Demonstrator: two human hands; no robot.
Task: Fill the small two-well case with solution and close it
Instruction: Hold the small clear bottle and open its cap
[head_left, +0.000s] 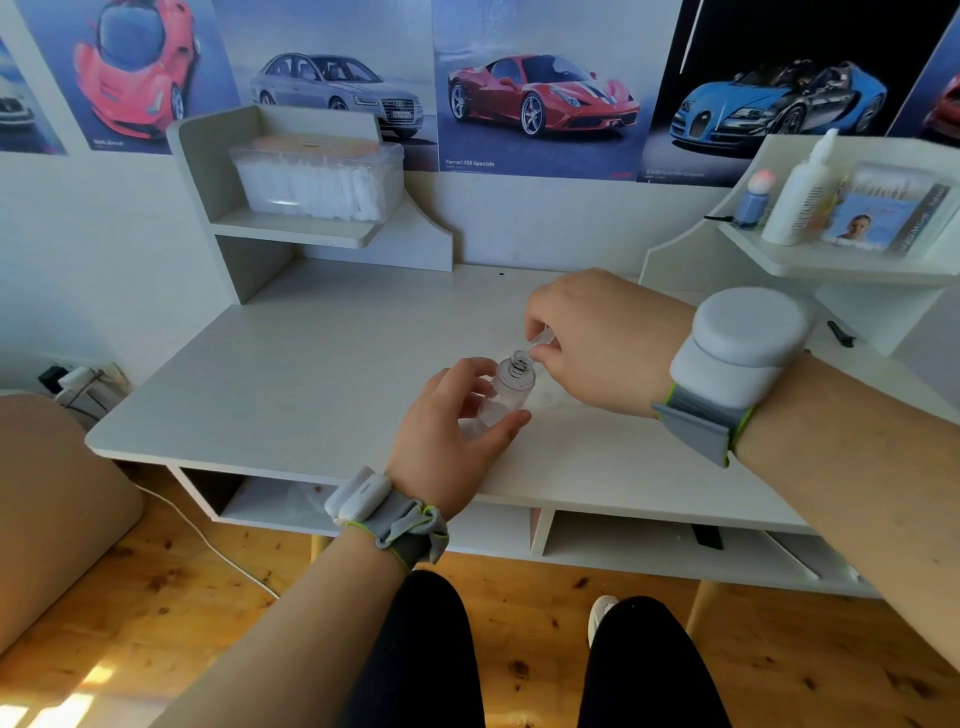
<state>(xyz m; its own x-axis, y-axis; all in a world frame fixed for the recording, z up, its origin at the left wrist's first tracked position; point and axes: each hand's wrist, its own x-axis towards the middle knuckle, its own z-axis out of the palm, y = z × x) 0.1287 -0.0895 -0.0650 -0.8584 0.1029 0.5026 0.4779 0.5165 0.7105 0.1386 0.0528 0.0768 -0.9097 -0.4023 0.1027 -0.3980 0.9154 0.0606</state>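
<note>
A small clear plastic bottle with a threaded open neck stands on the white desk, tilted a little to the right. My left hand grips its lower body. My right hand hovers just above and to the right of the neck, pinching a small clear cap between thumb and fingers. The cap is off the bottle. No two-well case shows anywhere; part of the desk behind my hands is hidden.
A left shelf holds a clear box of white items. On the right shelf stand a white bottle, a small blue bottle and a box. A black object lies at the right. Open cubbies run under the desk.
</note>
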